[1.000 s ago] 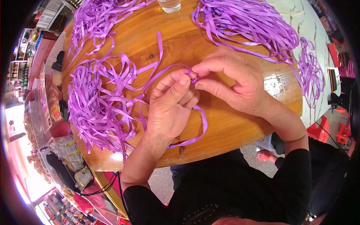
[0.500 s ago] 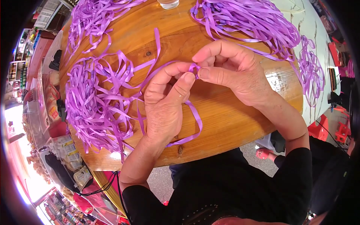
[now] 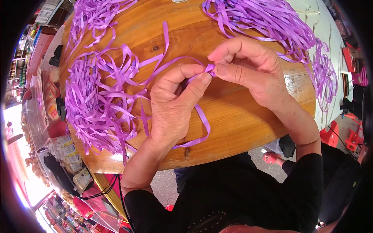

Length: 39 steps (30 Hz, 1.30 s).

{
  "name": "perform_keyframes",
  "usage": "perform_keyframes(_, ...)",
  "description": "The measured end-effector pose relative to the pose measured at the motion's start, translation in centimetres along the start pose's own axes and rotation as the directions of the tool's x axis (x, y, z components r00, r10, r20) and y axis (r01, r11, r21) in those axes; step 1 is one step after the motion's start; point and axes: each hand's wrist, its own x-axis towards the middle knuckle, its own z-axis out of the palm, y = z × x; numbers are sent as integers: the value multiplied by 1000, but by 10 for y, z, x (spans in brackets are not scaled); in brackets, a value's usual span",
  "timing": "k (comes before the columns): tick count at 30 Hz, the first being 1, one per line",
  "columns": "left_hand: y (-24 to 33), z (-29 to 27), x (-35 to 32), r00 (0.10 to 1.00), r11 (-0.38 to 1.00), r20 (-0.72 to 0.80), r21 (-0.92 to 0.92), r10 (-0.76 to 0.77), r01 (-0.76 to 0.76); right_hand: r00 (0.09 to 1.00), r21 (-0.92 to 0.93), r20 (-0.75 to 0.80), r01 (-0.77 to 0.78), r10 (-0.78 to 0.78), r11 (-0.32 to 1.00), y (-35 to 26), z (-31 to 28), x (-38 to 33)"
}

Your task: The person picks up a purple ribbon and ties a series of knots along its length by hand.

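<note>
Pinching a narrow purple ribbon [image 3: 210, 69] between thumb tip and forefinger tip of the left hand [image 3: 171, 103], and folding the remaining left fingers inward. Pressing the thumb tip of the right hand [image 3: 252, 75] against the same small twist of ribbon, while arching the right forefinger just above, apart from the thumb; showing this hand half open, and leaving any grip from a finger behind the thumb impossible to tell. Holding the twist directly between the two sets of fingertips, over the wooden table [image 3: 241, 120]. Showing a curved ribbon length [image 3: 204, 120] just right of the left wrist, and another arc running leftward beyond the left forefinger.

Displaying a tangled ribbon heap [image 3: 93, 106] to the left of the left hand, a second heap [image 3: 97, 19] farther off beyond it, and a dense bundle [image 3: 268, 23] beyond the right hand. Exposing loose ribbon loops [image 3: 323, 73] to the right of the right hand, partly against a white veined surface [image 3: 330, 35].

Among containers, revealing only the base of a clear vessel [image 3: 179, 0] well beyond both hands, with contents out of view. Including pale packets [image 3: 69, 155] left of the left forearm, with contents too small to tell.
</note>
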Motion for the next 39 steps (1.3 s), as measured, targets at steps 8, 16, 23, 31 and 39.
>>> perform_keyframes(8, -2, 0, 2, 997, 991, 50, -127, 55, -48, 989, -217, 23, 147, -145, 965, 1, 0, 2)
perform_keyframes(16, -2, -7, 4, 985, 966, 160, -259, 70, -26, 924, -486, 101, 369, -369, 792, 0, -2, 4)
perform_keyframes(23, -1, -8, 6, 981, 963, 189, -268, 45, 7, 817, -674, 243, 530, -523, 515, -4, -3, 6)
perform_keyframes(31, -1, -7, 5, 978, 967, 186, -250, 96, -47, 862, -598, 197, 483, -467, 639, -6, -3, 6)
perform_keyframes(39, -1, -9, 8, 962, 979, 222, -163, 159, -124, 875, -610, 191, 460, -444, 645, -10, -3, 5)
